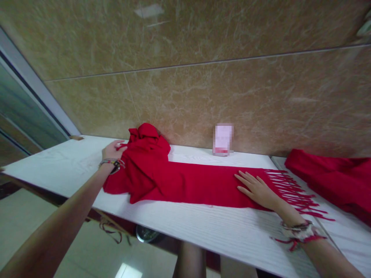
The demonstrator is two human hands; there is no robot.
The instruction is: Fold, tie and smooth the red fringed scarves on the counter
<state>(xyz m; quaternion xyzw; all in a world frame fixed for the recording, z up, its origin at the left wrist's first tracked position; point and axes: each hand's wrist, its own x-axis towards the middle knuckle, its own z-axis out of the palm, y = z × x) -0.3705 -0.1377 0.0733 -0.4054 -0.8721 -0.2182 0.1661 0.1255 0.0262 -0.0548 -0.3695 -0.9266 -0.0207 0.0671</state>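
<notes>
So, left hand (112, 151) and right hand (257, 190) touch scarf (199, 183); bowl (147, 233) contents unclear

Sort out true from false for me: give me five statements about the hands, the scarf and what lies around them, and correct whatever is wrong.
1. The right hand lies with spread fingers on the red scarf. True.
2. The scarf is stretched out flat along its whole length. False: it is bunched up beside the left hand.
3. More red cloth lies on the right side of the white tabletop. True.
4. The visible fringe is at the left hand. False: it spreads out by the right hand.
5. Both wrists are bare. False: each wears bracelets or bands.
</notes>
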